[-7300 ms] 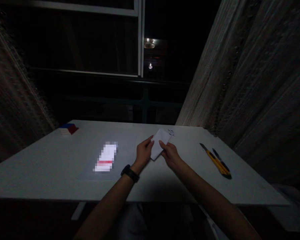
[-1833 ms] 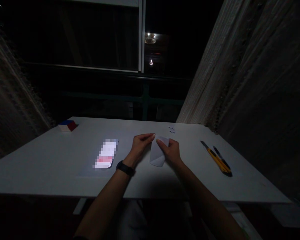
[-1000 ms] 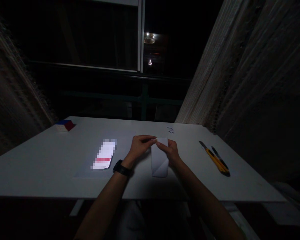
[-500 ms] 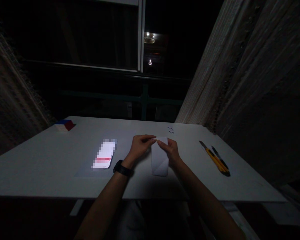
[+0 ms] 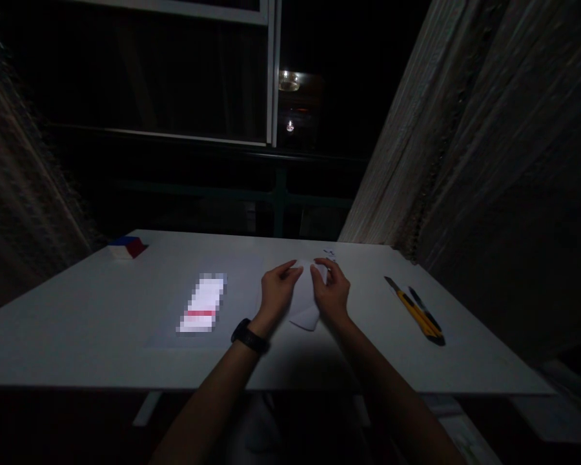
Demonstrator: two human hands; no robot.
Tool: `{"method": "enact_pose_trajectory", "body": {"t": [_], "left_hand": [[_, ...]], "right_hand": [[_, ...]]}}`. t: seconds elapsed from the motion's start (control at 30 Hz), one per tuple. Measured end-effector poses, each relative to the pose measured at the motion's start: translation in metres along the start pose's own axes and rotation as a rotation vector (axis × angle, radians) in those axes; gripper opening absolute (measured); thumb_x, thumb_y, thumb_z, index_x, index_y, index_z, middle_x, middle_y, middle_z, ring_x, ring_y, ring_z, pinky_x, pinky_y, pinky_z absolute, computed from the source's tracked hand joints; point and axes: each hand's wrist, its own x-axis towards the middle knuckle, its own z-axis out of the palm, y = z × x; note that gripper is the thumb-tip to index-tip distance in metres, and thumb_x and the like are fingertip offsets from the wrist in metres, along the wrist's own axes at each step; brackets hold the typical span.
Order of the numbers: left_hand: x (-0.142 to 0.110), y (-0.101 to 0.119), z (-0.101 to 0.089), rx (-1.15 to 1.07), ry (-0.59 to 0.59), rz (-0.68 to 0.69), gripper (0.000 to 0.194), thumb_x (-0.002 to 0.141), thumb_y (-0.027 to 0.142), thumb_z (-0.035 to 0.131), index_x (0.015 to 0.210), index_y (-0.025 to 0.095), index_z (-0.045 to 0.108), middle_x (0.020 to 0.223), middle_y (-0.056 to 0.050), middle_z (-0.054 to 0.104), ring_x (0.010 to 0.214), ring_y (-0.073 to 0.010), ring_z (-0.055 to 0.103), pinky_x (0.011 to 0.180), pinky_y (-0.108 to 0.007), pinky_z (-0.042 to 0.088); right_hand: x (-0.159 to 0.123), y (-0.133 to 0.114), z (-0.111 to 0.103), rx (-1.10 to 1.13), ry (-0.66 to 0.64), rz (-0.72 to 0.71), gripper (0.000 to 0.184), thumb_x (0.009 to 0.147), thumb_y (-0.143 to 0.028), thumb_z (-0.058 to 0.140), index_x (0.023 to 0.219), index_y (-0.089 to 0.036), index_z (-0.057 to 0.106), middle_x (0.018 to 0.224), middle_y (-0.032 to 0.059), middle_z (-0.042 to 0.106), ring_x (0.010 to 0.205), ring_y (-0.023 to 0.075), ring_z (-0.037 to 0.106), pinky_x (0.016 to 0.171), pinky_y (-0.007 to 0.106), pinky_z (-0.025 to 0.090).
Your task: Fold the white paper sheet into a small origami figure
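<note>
A folded sheet of white paper (image 5: pixel 305 298) is held up between my two hands over the front middle of the table. My left hand (image 5: pixel 277 289), with a dark watch (image 5: pixel 250 336) on its wrist, pinches the paper's upper left edge between thumb and fingers. On the other side, my right hand (image 5: pixel 333 292) grips the upper right edge, thumb in front and fingers curled behind. The paper's lower end hangs at a slant, and a fold line shows near its bottom. My hands cover parts of both its sides.
On the white table (image 5: pixel 91 323), a lit phone (image 5: pixel 203 303) lies on a pale sheet to the left. A coloured cube (image 5: pixel 128 247) sits at the far left. A yellow box cutter (image 5: pixel 416 313) and a dark pen (image 5: pixel 425 309) lie right. Small marked pieces (image 5: pixel 328 252) lie behind my hands.
The paper has turned, its lower end now slanted rather than straight. My left hand has shifted right and my hands have moved to opposite edges, thumbs apart. The view has tilted slightly.
</note>
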Motion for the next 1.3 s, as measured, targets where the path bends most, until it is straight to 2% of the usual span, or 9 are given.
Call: {"method": "enact_pose_trajectory", "body": {"t": [0.1,0.27,0.53,0.73,0.97,1.13,1.3], "left_hand": [[-0.011,-0.005,0.009,-0.01,-0.021,0.02,0.032,0.072,0.033,0.062,0.1,0.018,0.067,0.098,-0.007,0.068,0.089,-0.0217,0.061,0.08,-0.032,0.045],[-0.024,-0.012,0.017,0.005,-0.081,0.058,0.03,0.078,0.034,0.056,0.104,0.021,0.065,0.105,-0.005,0.065,0.098,-0.0223,0.058,0.087,-0.035,0.042],[-0.018,-0.01,0.033,0.104,0.007,0.185,0.032,0.082,0.034,0.05,0.109,0.021,0.062,0.104,-0.007,0.064,0.096,-0.02,0.057,0.086,-0.031,0.041],[-0.007,-0.016,0.037,0.174,0.141,0.208,0.028,0.081,0.031,0.053,0.103,0.02,0.065,0.095,-0.006,0.065,0.088,-0.017,0.059,0.081,-0.029,0.044],[-0.006,-0.024,0.031,0.064,0.131,0.129,0.029,0.077,0.034,0.058,0.1,0.019,0.066,0.091,-0.005,0.067,0.084,-0.0161,0.061,0.075,-0.026,0.047],[-0.005,-0.025,0.032,-0.012,0.115,0.063,0.031,0.073,0.032,0.062,0.1,0.018,0.066,0.092,-0.006,0.068,0.083,-0.0171,0.061,0.073,-0.027,0.047],[-0.003,-0.026,0.03,-0.008,0.176,0.04,0.029,0.072,0.031,0.062,0.097,0.017,0.067,0.09,-0.006,0.068,0.083,-0.0175,0.062,0.076,-0.028,0.047]], "right_hand": [[0.003,0.005,-0.001,0.003,0.107,-0.015,0.032,0.07,-0.037,0.059,0.098,-0.021,0.059,0.097,0.0069,0.063,0.09,0.0215,0.057,0.071,0.03,0.045],[0.007,0.011,-0.002,0.076,0.244,-0.054,0.042,0.073,-0.038,0.056,0.111,-0.02,0.051,0.101,0.009,0.061,0.091,0.0206,0.058,0.069,0.029,0.046],[0.018,0.01,0.004,0.09,0.345,0.039,0.047,0.074,-0.038,0.056,0.115,-0.019,0.044,0.095,0.0102,0.062,0.076,0.0181,0.061,0.066,0.029,0.048],[0.026,0.016,0.014,0.079,0.395,0.085,0.05,0.075,-0.039,0.053,0.117,-0.014,0.043,0.097,0.0124,0.062,0.078,0.0189,0.062,0.067,0.031,0.049],[0.019,0.024,0.018,0.124,0.387,0.126,0.052,0.075,-0.041,0.053,0.118,-0.014,0.041,0.092,0.0115,0.063,0.079,0.0196,0.063,0.067,0.031,0.05],[0.019,0.023,0.018,0.157,0.396,0.137,0.051,0.073,-0.041,0.055,0.117,-0.017,0.041,0.097,0.0116,0.063,0.083,0.0201,0.063,0.071,0.031,0.049],[0.018,0.019,0.019,0.219,0.336,0.184,0.055,0.072,-0.04,0.058,0.118,-0.018,0.04,0.092,0.01,0.065,0.081,0.0194,0.064,0.068,0.029,0.05]]}}
